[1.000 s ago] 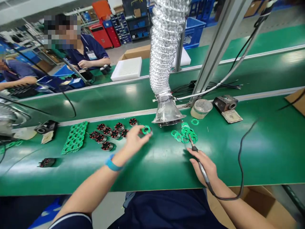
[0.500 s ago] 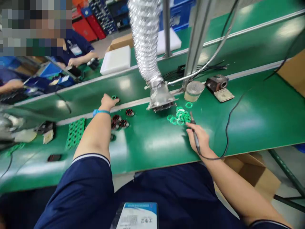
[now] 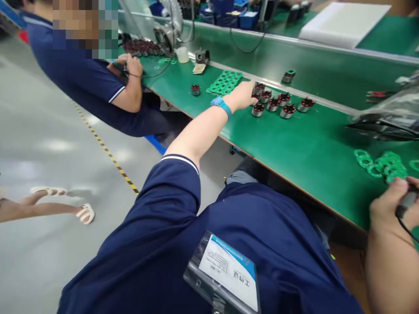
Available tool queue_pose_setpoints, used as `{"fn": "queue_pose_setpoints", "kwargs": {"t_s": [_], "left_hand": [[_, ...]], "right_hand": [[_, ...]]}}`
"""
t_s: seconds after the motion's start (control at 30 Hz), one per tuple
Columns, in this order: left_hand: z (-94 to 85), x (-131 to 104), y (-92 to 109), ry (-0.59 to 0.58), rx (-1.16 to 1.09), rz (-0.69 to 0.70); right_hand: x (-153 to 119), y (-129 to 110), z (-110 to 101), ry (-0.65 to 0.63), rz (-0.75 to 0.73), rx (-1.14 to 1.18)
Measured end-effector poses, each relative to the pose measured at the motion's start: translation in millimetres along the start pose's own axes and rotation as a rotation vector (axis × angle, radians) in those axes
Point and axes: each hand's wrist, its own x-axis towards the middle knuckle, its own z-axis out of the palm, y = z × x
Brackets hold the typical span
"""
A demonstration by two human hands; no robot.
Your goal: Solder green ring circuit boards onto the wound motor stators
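Observation:
My left hand [image 3: 242, 95] reaches to the left end of a group of motor stators [image 3: 273, 104] with dark red tops and silver sides. Thumb and forefinger close around a stator there, which the hand partly hides. Beyond the group, a single stator with a green ring on top [image 3: 288, 76] stands apart. At the right edge, my right hand [image 3: 388, 207] grips the dark handle of a soldering iron [image 3: 407, 203], its cord hanging down. Just past those fingers lies a loose pile of green ring boards [image 3: 389, 165]; the iron's tip is not visible.
A perforated green panel [image 3: 225, 82] and a lone stator [image 3: 195, 90] lie left of my hand. Further left sits a co-worker [image 3: 78, 74] at the same bench [image 3: 294, 148]. A clear plastic-like hood [image 3: 389, 115] stands at right; a white slab [image 3: 343, 24] lies behind.
The view has swung left, bringing the co-worker and floor into sight. My left hand has left the ring-topped stator and moved to the grouped ones. My right hand still holds the iron.

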Motion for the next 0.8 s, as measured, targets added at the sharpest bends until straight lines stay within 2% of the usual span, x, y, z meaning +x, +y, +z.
{"fn": "queue_pose_setpoints", "kwargs": {"t_s": [0.07, 0.17, 0.27, 0.37, 0.5, 0.53, 0.63, 0.8], "left_hand": [[11.1, -23.6, -22.4, -0.021, -0.06, -0.089], [32.7, -55.3, -44.3, 0.0, -0.177, -0.204], [54.1, -81.4, -56.0, 0.115, -0.287, -0.267], [67.4, -98.4, -61.7, 0.243, -0.275, -0.213], [72.1, -106.4, -61.3, 0.294, -0.222, -0.193], [72.5, -106.3, -61.5, 0.296, -0.208, -0.19], [75.7, -101.9, -66.8, 0.293, -0.17, -0.199], [78.7, -97.4, -76.8, 0.303, -0.135, -0.172]], "right_hand": [[-0.7, -2.8, -0.7, 0.011, -0.009, -0.008], [-2.7, 0.5, 2.0, 0.019, -0.024, -0.045], [-3.6, 10.6, 7.6, 0.015, -0.044, -0.102], [-2.3, 16.2, 11.8, 0.014, -0.029, -0.155], [-2.2, 4.9, 9.0, -0.015, 0.059, -0.12], [-2.9, 0.8, 8.2, -0.032, 0.091, -0.063], [-5.0, -6.5, 9.5, -0.02, 0.124, -0.078], [-2.6, 3.5, 6.0, -0.033, 0.223, -0.094]]}}
